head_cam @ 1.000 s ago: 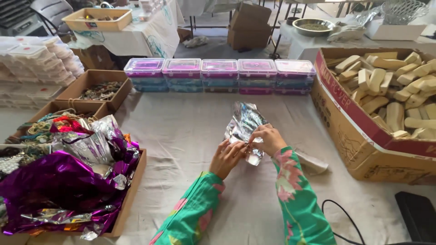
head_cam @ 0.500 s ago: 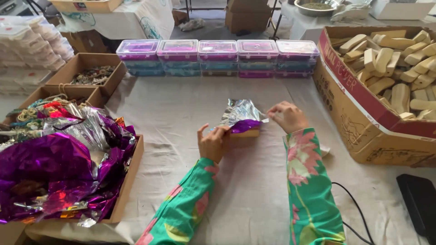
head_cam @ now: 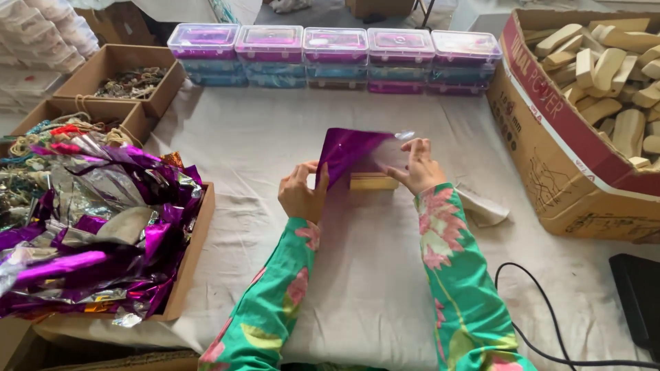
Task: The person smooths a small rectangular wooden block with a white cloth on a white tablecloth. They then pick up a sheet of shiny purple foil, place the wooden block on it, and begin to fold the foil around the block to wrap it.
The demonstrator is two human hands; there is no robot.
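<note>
At table centre, foil [head_cam: 354, 154] now spread flat and purple, no longer crumpled silver, left hand [head_cam: 301, 194] pinching its left edge, fingers up, wooden block [head_cam: 372, 181] beneath, right hand [head_cam: 417, 167] pinching the right edge, forearms angled inward.

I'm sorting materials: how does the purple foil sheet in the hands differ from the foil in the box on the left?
The purple foil sheet is a single smooth, flat piece, held up by the left hand and right hand over a small tan block. The foil in the box is a crumpled heap of purple and silver, untouched. Both are shiny.
</note>
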